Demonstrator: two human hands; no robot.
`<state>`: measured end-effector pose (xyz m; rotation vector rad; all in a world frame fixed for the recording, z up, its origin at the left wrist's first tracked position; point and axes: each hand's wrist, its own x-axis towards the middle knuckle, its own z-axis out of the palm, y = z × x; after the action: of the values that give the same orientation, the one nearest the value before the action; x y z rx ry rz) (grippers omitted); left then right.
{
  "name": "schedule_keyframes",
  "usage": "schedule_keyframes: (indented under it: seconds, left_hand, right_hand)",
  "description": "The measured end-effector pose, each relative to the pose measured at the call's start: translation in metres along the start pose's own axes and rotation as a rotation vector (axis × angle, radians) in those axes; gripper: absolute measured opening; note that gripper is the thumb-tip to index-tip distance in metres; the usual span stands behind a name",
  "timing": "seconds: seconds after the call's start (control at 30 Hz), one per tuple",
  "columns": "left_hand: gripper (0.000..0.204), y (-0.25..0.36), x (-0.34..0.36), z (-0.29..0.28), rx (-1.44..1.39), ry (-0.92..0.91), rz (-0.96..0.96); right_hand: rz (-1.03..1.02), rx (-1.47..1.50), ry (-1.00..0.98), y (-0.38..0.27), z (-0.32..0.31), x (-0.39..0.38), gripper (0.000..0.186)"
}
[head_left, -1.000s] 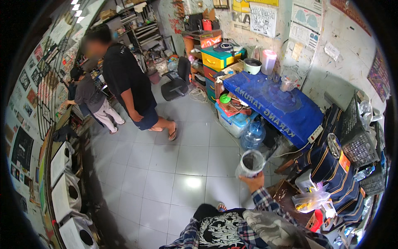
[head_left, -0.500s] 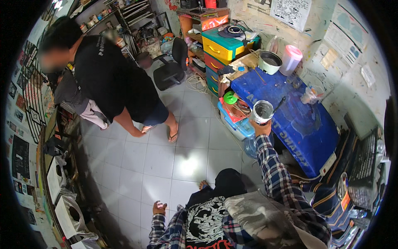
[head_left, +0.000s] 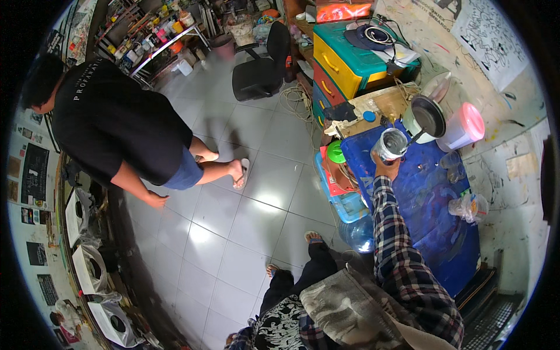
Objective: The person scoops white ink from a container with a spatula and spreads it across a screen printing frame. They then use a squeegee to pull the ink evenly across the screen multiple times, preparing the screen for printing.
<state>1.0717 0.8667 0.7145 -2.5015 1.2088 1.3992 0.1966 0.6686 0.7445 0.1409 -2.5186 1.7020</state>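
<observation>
My right hand (head_left: 386, 168) is closed round a clear tub (head_left: 392, 142) with grey, paint-like stuff inside. A dark-handled tool (head_left: 416, 137) leans out of the tub; its lower end is hidden. The tub is over the far left part of a blue-covered table (head_left: 429, 201), close to a pale pot (head_left: 427, 116) with a dark inside. Whether the tub rests on the table I cannot tell. Only a sliver of my left hand (head_left: 230, 338) shows at the lower edge beside my plaid sleeve, its fingers mostly hidden.
A pink-lidded container (head_left: 462, 129) and plastic cups (head_left: 468, 206) stand on the table's right side. A large clear bottle (head_left: 357, 234) lies beneath its left edge. Drawers (head_left: 344, 61) and a black office chair (head_left: 262, 70) are farther off. Another person (head_left: 125, 122) walks at the left.
My right hand has carried the tub farther over the table, toward the pot. My left hand has dropped almost out of view. I have stepped forward, and the other person has moved left.
</observation>
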Motion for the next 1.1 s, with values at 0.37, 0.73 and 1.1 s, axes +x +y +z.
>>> schedule_keyframes:
  seconds: [0.37, 0.73, 1.1]
  left_hand:
    - [0.064, -0.085, -0.095, 0.058, -0.351, 0.033, -0.125]
    - [0.074, -0.167, -0.162, 0.123, -0.362, 0.116, -0.270]
    - [0.077, -0.203, -0.102, 0.099, -0.384, 0.037, -0.170]
  right_hand:
    - [0.091, -1.205, -0.473, 0.004, -0.096, -0.066, 0.126]
    - [-0.554, -1.545, -0.634, 0.100, -0.115, -0.088, 0.104]
    - [-0.695, -0.691, -0.051, -0.072, -0.055, -0.133, 0.132]
